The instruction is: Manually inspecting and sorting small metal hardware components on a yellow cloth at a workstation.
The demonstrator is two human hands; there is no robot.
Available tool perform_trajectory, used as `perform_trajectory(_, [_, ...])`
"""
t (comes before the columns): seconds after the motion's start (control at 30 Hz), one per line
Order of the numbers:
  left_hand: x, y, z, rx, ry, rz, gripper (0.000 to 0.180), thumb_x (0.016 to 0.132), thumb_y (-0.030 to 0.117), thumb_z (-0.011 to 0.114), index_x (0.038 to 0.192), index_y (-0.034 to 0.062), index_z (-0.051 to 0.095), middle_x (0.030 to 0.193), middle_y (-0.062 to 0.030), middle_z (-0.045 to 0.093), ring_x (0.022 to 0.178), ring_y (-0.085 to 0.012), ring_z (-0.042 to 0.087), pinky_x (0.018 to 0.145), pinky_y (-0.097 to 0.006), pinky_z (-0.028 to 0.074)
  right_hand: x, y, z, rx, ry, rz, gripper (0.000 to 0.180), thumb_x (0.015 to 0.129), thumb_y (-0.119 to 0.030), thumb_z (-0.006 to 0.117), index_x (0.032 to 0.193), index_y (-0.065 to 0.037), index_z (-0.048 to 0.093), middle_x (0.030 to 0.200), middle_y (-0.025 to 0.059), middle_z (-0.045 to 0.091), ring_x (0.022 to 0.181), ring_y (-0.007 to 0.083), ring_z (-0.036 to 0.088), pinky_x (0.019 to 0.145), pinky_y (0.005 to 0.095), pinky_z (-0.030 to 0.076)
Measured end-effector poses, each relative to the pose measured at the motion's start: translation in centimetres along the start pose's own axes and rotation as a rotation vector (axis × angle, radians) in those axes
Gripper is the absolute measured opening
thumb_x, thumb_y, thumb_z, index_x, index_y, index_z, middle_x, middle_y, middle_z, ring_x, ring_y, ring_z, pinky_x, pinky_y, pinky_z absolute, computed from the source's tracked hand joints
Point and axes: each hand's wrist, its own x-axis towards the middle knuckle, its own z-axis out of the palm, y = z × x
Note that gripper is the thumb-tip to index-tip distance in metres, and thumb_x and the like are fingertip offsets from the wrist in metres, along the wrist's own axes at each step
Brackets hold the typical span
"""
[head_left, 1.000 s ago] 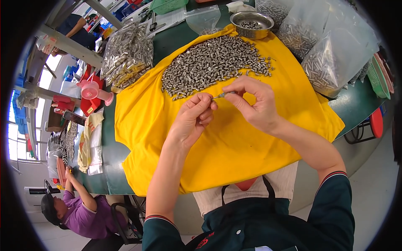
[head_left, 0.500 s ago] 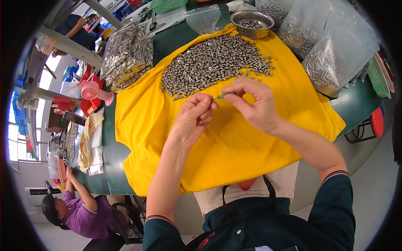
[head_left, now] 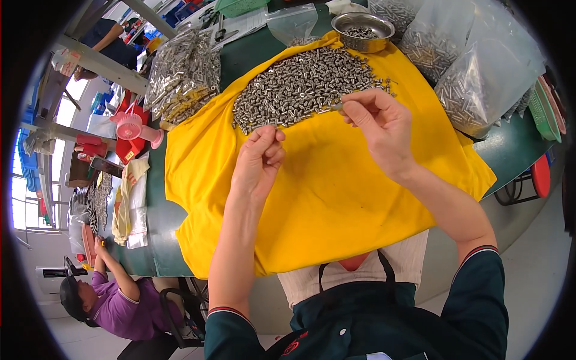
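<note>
A wide pile of small shiny metal cylinder-shaped parts (head_left: 300, 84) lies on a yellow cloth (head_left: 324, 198). At the pile's near left edge my left hand (head_left: 259, 159) has its thumb and fingers pinched together; whatever is between them is too small or hidden to make out. My right hand (head_left: 387, 129) is raised over the pile's near right side. Between its thumb and forefinger is a short thin grey tool (head_left: 338, 107), its tip pointing left toward the parts. The two hands are apart.
A steel bowl (head_left: 362, 43) with more metal parts stands behind the pile. Clear bags of metal parts (head_left: 465, 99) sit at the right, and packed bags (head_left: 183, 75) at the left. A pink fan (head_left: 133, 129) is on the left, and a person in purple (head_left: 129, 309) sits beyond.
My hands have separated: the left moved left and slightly toward the pile's edge, the right moved right and away from me with the thin tool. Earlier they met at the tool.
</note>
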Motion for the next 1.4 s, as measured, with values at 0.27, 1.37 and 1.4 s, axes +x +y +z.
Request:
perform_trajectory(0.27, [-0.6, -1.2, 1.6, 0.027, -0.142, -0.182, 0.01, 0.086, 0.014, 0.051, 0.09, 0.0052, 0.051, 0.075, -0.0023, 0.051, 0.052, -0.0038, 0.03, 0.048, -0.016, 0.027, -0.9, 0.6, 0.6, -0.198, -0.172, -0.085, 0.005, 0.074, -0.004, 0.061, 0.079, -0.003, 0.061, 0.07, 0.0027, 0.06, 0.06, 0.0078, 0.052, 0.052, 0.0203, 0.04])
perform_trajectory(1.37, [1.0, 2.2, -1.2, 0.818, 0.348, 0.312, 0.012, 0.073, 0.011, 0.057, 0.076, -0.0003, 0.059, 0.055, -0.0008, 0.047, 0.044, -0.0112, 0.035, 0.045, -0.026, 0.033, -0.3, 1.0, 0.3, 0.002, -0.058, 0.129, 0.008, 0.077, -0.007, 0.059, 0.082, -0.001, 0.061, 0.072, 0.0017, 0.06, 0.063, 0.0058, 0.053, 0.058, 0.0187, 0.043])
perform_trajectory(1.4, [1.1, 1.9, -1.2, 1.206, 0.382, 0.41, 0.012, 0.072, 0.012, 0.059, 0.075, 0.0006, 0.06, 0.052, -0.0021, 0.046, 0.044, -0.0131, 0.038, 0.045, -0.028, 0.034, -0.3, 1.1, 0.2, -0.007, -0.066, 0.127, 0.008, 0.077, -0.007, 0.059, 0.082, -0.001, 0.061, 0.072, 0.0018, 0.06, 0.063, 0.0057, 0.053, 0.058, 0.0186, 0.043])
